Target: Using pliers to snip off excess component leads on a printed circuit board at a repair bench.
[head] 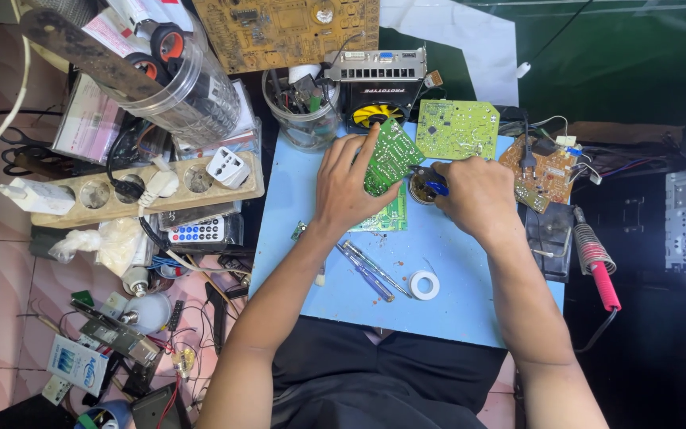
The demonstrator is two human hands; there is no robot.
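My left hand (348,184) grips a small green circuit board (391,153), tilted up above the light blue work mat (438,270). My right hand (476,195) holds a blue-handled tool (436,187) whose tip points at the board, just over a small round tin (421,191). A second green board (387,218) lies flat under my left hand.
A larger green board (457,128), a brown board (543,171), a fan unit (378,111) and a clear cup of tools (303,119) line the back. Screwdrivers (371,270) and a tape roll (424,284) lie on the mat. A red-handled soldering iron (597,266) sits right, a power strip (140,189) left.
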